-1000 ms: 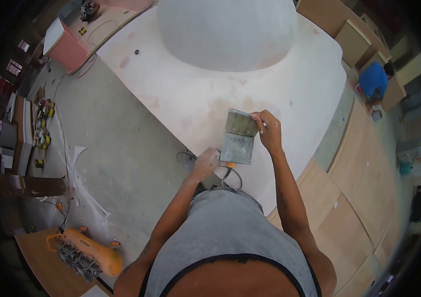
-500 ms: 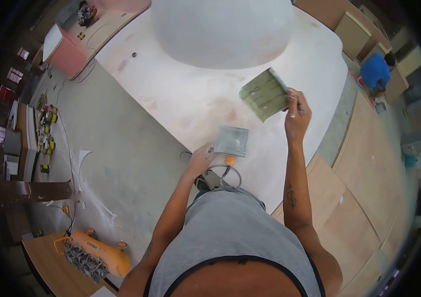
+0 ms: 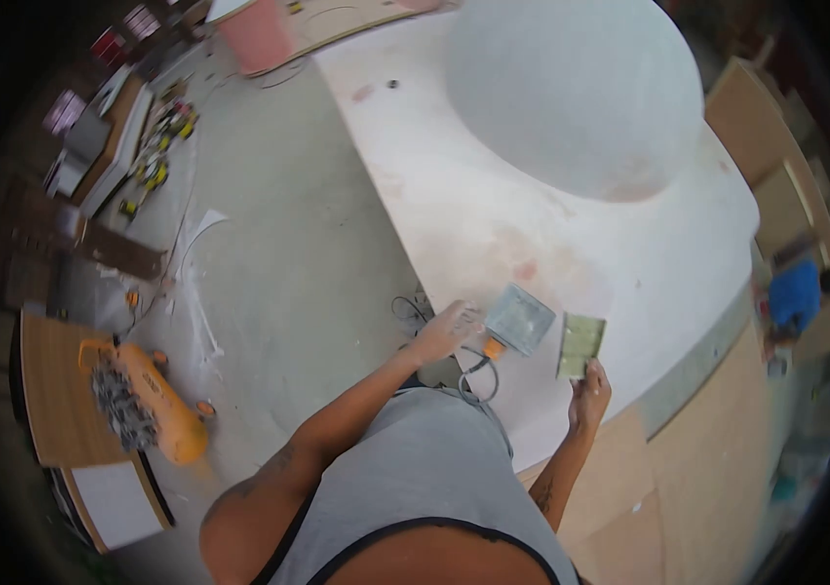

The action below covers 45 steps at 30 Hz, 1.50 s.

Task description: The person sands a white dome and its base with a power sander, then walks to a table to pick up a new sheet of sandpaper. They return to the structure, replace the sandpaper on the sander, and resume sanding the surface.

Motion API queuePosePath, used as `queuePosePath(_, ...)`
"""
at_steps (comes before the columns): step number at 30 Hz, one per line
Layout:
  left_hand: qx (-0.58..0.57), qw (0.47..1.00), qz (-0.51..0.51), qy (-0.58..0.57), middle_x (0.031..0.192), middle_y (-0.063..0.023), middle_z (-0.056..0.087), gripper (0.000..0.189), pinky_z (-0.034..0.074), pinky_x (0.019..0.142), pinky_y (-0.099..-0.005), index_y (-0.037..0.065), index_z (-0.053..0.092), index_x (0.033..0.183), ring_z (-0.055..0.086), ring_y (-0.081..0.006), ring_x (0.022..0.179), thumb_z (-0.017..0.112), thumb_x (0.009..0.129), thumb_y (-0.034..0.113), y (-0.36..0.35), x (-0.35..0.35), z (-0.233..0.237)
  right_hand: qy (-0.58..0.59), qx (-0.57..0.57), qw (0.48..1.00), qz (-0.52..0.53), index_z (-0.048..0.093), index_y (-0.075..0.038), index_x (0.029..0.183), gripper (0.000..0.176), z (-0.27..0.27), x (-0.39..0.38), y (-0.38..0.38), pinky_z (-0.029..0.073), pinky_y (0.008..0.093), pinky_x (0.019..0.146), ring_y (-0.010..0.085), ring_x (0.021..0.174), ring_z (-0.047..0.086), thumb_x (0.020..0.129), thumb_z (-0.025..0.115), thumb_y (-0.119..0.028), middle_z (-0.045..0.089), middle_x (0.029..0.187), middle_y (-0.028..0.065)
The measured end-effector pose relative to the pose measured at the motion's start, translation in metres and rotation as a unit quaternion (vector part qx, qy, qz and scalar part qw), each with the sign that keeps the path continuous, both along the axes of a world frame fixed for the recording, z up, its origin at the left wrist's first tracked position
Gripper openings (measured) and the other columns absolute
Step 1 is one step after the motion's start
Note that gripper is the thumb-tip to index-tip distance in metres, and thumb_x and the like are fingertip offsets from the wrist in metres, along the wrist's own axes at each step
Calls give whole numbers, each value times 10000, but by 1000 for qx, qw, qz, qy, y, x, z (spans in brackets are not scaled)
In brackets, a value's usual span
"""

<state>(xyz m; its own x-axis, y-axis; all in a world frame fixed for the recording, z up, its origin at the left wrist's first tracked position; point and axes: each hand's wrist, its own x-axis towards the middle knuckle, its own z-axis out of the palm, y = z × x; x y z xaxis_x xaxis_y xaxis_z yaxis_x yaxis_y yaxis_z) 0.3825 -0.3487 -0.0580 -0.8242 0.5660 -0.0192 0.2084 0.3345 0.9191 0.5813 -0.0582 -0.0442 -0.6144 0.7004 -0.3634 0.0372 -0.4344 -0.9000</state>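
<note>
A green, creased sheet (image 3: 582, 338) hangs from my right hand (image 3: 589, 394), pinched at its lower edge between thumb and fingers. Left of it, a flat grey dusty square tool (image 3: 521, 318) with an orange part (image 3: 494, 348) and a looped grey cable lies on the white board (image 3: 434, 195). Beside the tool's left side is my left hand (image 3: 449, 331), its fingers loosely apart with nothing visible in them. Beyond both hands a large pale rounded form (image 3: 580, 88) stands on the board.
An orange compressor (image 3: 160, 403) stands at the lower left by a wooden panel (image 3: 59, 390). Yellow-black tools (image 3: 154, 174) lie on the floor at left. Another person in blue (image 3: 795, 295) is at the right. A pink piece (image 3: 254, 34) stands at the top left.
My view has turned, shifting the scene. The green sheet has come down and nearer to my body in my right hand. My left hand has come away from the grey tool's edge.
</note>
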Motion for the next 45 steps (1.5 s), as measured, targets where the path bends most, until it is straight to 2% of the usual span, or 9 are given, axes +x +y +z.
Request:
queuePosePath(3,38,998,18,-51,1395,-229,608,583,476,1090,-412,-2,540,1402,612,-369,1293,663,1034,434,6,3,7,47,-19,999,-2,623,69,1327,384,-2,-10,13,578,282,743,154,936,711,1083,616,-227,720,1124,82)
queuePosePath(14,49,984,83,-153,1253,-158,680,423,512,1014,-379,-10,596,1317,669,-258,1166,588,1091,348,-77,87,-6,3,190,965,181,739,28,1079,314,43,-72,-35,445,239,579,65,647,508,1081,608,-258,589,808,8)
queuePosePath(19,153,943,121,-269,1241,-93,681,452,512,1026,-408,38,613,1335,658,-229,1173,505,1129,426,-135,120,7,29,281,867,410,749,47,1001,219,86,-90,-121,464,251,562,86,658,553,1030,668,-155,642,840,32)
queuePosePath(24,432,766,129,-458,1370,-125,634,629,504,1062,-505,56,546,1469,627,-267,1244,391,1128,561,-188,133,13,57,451,735,504,760,50,1045,211,70,-84,-225,478,300,613,116,700,582,1006,717,-152,662,838,43)
queuePosePath(26,400,794,118,-443,1386,-141,639,620,493,1070,-459,27,545,1479,614,-253,1267,470,1117,525,-222,136,3,51,522,706,477,766,33,1063,213,57,-74,-265,481,311,625,115,690,588,1010,719,-168,676,817,40)
queuePosePath(29,188,941,105,-261,1359,-131,664,580,480,1071,-397,20,525,1516,592,-204,1268,542,1107,431,-291,141,-38,9,409,759,507,769,20,1056,233,24,-72,-326,482,292,618,119,664,594,1019,716,-204,674,776,30)
queuePosePath(34,221,924,162,-267,1317,-147,683,560,461,1082,-355,-38,558,1470,610,-203,1220,610,1086,366,-441,183,-27,-118,148,726,662,764,-34,1034,210,-7,-78,-454,497,258,604,97,639,605,1021,710,-236,649,756,-9)
queuePosePath(40,253,869,371,-209,1293,-135,703,526,578,948,-348,-18,608,1403,694,-198,1132,581,1091,405,-587,260,-57,-52,117,656,744,751,-21,1046,250,17,-96,-654,508,256,608,103,639,611,1025,706,-267,692,814,15)
queuePosePath(45,369,753,482,-253,1126,-177,756,516,622,904,-368,-73,624,1319,785,-250,940,583,1097,391,-650,370,-18,-50,153,444,881,741,2,1121,301,18,-99,-801,583,301,640,127,678,652,1027,703,-282,723,890,44)
